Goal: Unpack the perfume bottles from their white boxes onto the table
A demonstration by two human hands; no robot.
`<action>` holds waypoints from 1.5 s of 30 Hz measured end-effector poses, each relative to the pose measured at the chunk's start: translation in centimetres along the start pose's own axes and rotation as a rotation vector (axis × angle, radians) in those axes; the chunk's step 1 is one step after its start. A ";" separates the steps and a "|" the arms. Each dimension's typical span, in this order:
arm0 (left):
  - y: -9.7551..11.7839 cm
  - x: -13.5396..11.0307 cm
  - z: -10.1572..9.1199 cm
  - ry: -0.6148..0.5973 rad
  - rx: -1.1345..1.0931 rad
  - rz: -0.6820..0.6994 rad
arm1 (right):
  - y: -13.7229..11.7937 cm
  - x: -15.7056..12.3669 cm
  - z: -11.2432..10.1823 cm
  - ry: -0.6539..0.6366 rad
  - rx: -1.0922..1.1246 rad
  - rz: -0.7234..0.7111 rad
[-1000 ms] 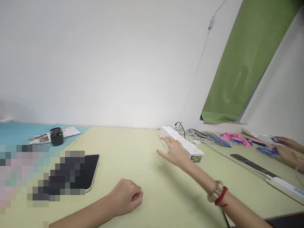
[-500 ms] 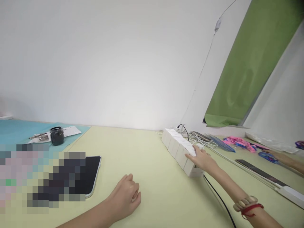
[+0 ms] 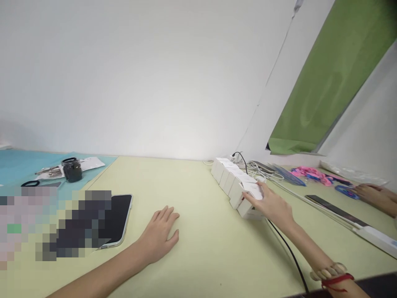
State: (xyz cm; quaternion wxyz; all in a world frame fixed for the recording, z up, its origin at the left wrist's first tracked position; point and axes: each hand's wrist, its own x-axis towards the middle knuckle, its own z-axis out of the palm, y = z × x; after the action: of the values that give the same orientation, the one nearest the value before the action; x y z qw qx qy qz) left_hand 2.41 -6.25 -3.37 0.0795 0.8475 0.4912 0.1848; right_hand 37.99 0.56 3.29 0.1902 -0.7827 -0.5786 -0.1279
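Observation:
My left hand [image 3: 159, 236] rests palm down on the yellow-green tabletop [image 3: 192, 256], fingers stretched out, with nothing in it. To its left lies a dark-screened tablet or phone in a pale case [image 3: 119, 219], partly blurred out. On the right, my right hand [image 3: 277, 209] grips the nearest small white box [image 3: 246, 210], thumb on its left side and fingers over the top. That box is slightly askew from the row of white boxes [image 3: 225, 174] running back toward the wall. The hand hides part of its right side.
A dark glass jar [image 3: 72, 169] stands on a blue cloth [image 3: 18, 165]. A black cable [image 3: 288, 248] and white cables [image 3: 263, 171] run beside the boxes. At far right are a long dark bar [image 3: 335, 211], pink bands [image 3: 312, 174] and another person's hands [image 3: 376, 196].
My left hand has opened from a loose fist to flat. The nearest box has come slightly out of line under my right hand. The other person's hands have shifted; the view has tilted slightly.

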 end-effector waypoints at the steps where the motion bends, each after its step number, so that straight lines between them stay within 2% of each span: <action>1: 0.0 0.0 0.0 0.003 0.003 0.000 | -0.3 -0.3 0.0 0.008 0.000 -0.009; 6: -0.2 0.0 0.3 0.036 0.023 0.019 | -1.1 -0.1 0.5 0.029 -0.004 -0.018; 14: -0.3 -0.2 0.3 -0.003 0.046 0.006 | -1.0 -0.2 1.0 0.097 0.016 0.054; 23: -0.3 -0.2 0.3 0.034 0.043 0.031 | 1.1 0.5 0.7 0.025 0.015 0.052; 32: -0.1 0.0 0.7 0.077 0.049 0.030 | 5.6 3.6 1.8 -0.005 -0.038 -0.264; 35: -0.1 0.0 0.8 0.082 0.060 0.032 | 5.2 3.8 1.4 0.067 -0.095 -0.435; 38: -0.1 0.0 0.9 0.077 0.067 0.032 | 3.9 3.5 0.9 0.100 -0.063 -0.584; 40: -0.2 0.0 0.9 0.081 0.069 0.036 | 3.2 3.3 0.7 0.081 -0.019 -0.616; 45: -0.4 0.0 1.1 0.111 0.075 0.056 | 3.1 3.4 1.1 0.114 0.042 -0.561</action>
State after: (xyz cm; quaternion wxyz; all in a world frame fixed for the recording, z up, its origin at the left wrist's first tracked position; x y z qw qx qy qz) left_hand 2.52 -6.04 -4.48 0.0152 0.8516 0.4776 0.2153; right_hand 41.96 3.12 3.28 0.1956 -0.5794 -0.7636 -0.2073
